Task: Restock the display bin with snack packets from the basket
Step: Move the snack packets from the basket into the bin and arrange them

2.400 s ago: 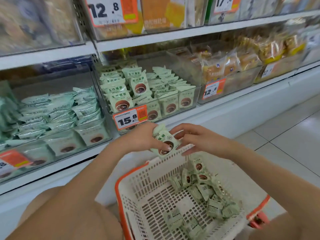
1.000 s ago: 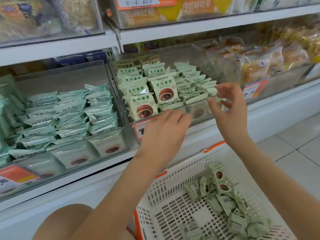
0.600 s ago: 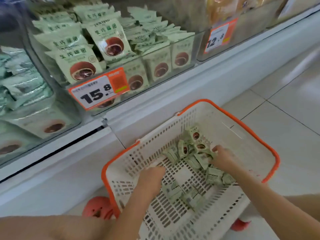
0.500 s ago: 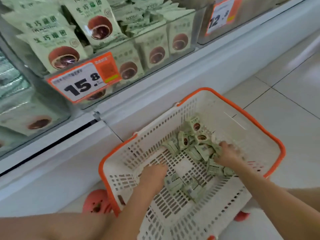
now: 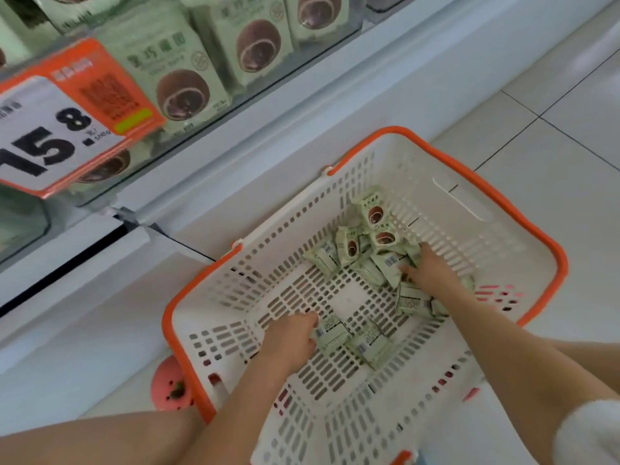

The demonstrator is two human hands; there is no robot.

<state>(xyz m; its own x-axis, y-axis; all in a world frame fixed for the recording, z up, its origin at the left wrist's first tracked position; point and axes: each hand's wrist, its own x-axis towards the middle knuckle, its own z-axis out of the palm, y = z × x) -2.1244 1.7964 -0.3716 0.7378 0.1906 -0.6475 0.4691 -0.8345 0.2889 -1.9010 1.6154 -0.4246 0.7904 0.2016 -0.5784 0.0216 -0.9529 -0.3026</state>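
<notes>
While both hands reach down into the basket [image 5: 496, 196], the snack packets [image 5: 372, 256] lie loose on its perforated floor, mostly in the far right part. This white basket with an orange rim stands on the tiled floor [image 5: 553, 105] just near the shelf base, and its long axis runs from near left to far right. The packets are small, pale green and flat, and they point in many directions. One packet [image 5: 373, 209] at the far side of the heap stands almost upright and shows its printed face with a brown round picture; two beside it lean with the same face up. The others lie flat with the barcode side up, their long axes crossing each other.

The left hand [image 5: 290, 340] comes from the near side, palm down, with the forearm going up and right in the view. Its fingers are curled over the left edge of a packet with a barcode [image 5: 332, 333] on the near part of the floor; whether they already pinch it I cannot tell. The right hand [image 5: 429, 270] lies further in, palm down on the heap, the fingers bent among the packets and touching one of them [image 5: 389, 263]; a firm grip is not visible.

At the far left, above the basket, the display bin [image 5: 208, 125] of clear plastic holds larger bags of the same product, standing upright with faces to the front. A price tag [image 5: 67, 122] in orange and white hangs on its front wall.
</notes>
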